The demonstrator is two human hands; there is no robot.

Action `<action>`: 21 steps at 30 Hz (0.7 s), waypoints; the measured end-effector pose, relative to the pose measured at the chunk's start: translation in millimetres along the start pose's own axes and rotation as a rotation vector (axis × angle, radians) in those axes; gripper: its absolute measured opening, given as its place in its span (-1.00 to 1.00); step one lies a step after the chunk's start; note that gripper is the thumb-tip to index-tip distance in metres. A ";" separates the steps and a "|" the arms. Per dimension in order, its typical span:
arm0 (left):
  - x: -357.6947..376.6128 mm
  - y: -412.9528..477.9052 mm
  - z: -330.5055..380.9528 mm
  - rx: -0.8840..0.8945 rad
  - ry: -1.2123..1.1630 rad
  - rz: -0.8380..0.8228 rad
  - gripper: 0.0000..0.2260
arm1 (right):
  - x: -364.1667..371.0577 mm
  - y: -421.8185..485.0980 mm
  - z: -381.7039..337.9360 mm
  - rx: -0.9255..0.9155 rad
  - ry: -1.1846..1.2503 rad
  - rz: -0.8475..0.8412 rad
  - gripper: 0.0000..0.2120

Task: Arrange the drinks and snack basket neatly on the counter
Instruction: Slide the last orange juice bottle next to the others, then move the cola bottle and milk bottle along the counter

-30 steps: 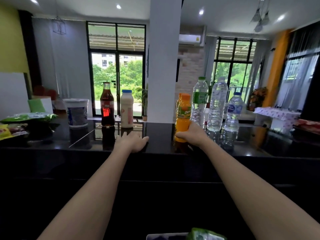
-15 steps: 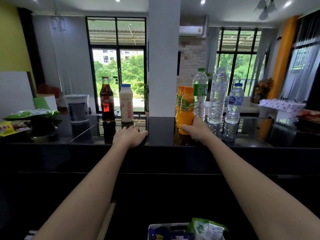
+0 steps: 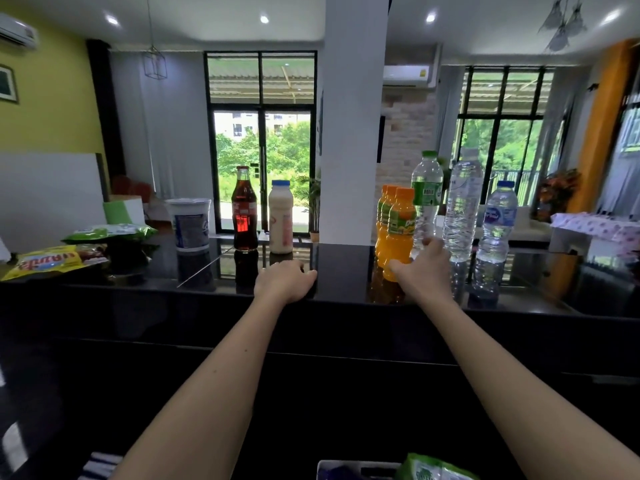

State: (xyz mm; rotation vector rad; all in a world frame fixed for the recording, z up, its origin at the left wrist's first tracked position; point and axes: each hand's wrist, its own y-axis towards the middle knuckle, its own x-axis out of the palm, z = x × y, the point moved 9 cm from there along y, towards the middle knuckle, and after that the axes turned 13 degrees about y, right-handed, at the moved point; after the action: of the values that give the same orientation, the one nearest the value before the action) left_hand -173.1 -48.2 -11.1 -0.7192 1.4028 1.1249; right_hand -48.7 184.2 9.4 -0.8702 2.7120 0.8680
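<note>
Right hand (image 3: 420,271): down at the base of the front orange juice bottle (image 3: 401,226), thumb across its near side, fingers up along its right side next to the green-capped water bottle (image 3: 427,188). Honestly can't tell if it's gripping the bottle or just touching it.
Left hand (image 3: 284,280): parked palm-down on the near edge of the black counter (image 3: 346,268), fingers loosely curled, nothing in it.
Orange juice: three bottles lined up near to far, just right of the white pillar (image 3: 353,133), all upright.
Water: the green-capped one, a taller clear bottle (image 3: 462,202) and a blue-capped water bottle (image 3: 498,220), standing just right of the juice.
Left of the pillar: cola bottle (image 3: 245,209) and white bottle with a blue cap (image 3: 281,220) side by side, white tub (image 3: 189,223) further left.
Snacks: green bag (image 3: 110,233) and yellow packet (image 3: 48,263) piled at the far left end. Whatever's under them is too dark to make out.
Bottom edge: white-rimmed bin (image 3: 346,465) with a green packet (image 3: 433,471) poking out.
</note>
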 end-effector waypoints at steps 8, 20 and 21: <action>-23.4 14.3 -36.7 -0.117 -0.341 0.117 -0.61 | 22.5 -30.0 -97.7 -0.559 0.034 0.060 -0.80; -40.6 93.8 -130.6 -0.244 -0.379 0.173 -0.42 | 216.3 35.9 -94.9 0.100 0.142 -0.465 -0.66; -35.9 102.5 -133.4 -0.242 -0.389 0.148 -0.39 | 230.1 38.8 -92.4 0.133 0.152 -0.485 -0.60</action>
State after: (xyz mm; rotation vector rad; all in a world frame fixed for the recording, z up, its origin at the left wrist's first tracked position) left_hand -311.1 -140.7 33.3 -0.5327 1.0126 1.4797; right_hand -257.2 46.0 30.4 -1.5232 2.4598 0.5309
